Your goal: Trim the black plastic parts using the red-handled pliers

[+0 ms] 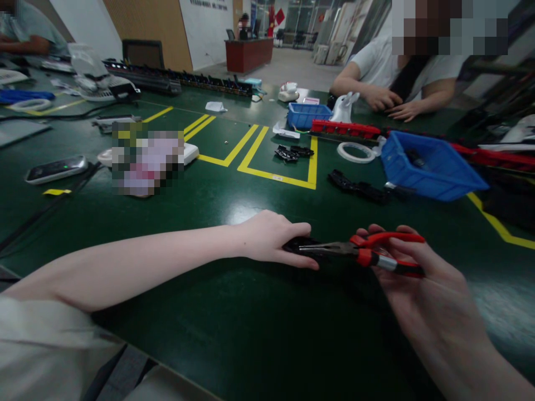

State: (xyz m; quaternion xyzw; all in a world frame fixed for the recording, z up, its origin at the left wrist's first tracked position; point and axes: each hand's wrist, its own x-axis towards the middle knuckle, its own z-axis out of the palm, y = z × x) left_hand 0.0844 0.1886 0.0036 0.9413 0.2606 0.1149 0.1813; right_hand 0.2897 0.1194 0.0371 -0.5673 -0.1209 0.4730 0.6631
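Note:
My left hand (pixel 271 238) is closed around a small black part (pixel 301 245) just above the green table. Its thumb and forefinger lie on either side of that part, and much of it is hidden in the grip. In my right hand (pixel 430 284) are long-nose pliers (pixel 376 253) with red and black handles. Their jaws point left and reach the black part between my left fingers. Whether the jaws bite on it I cannot tell. Beyond my hands lie black pieces (pixel 357 186) of a similar look.
Across the green table (pixel 200 206) stand a blue bin (pixel 434 167) and a smaller blue bin (pixel 307 115). A roll of white tape (pixel 356 152), more black parts (pixel 292 153) and a blurred phone-like object (pixel 150 161) lie about. Opposite sits a co-worker (pixel 401 83), hands on the table.

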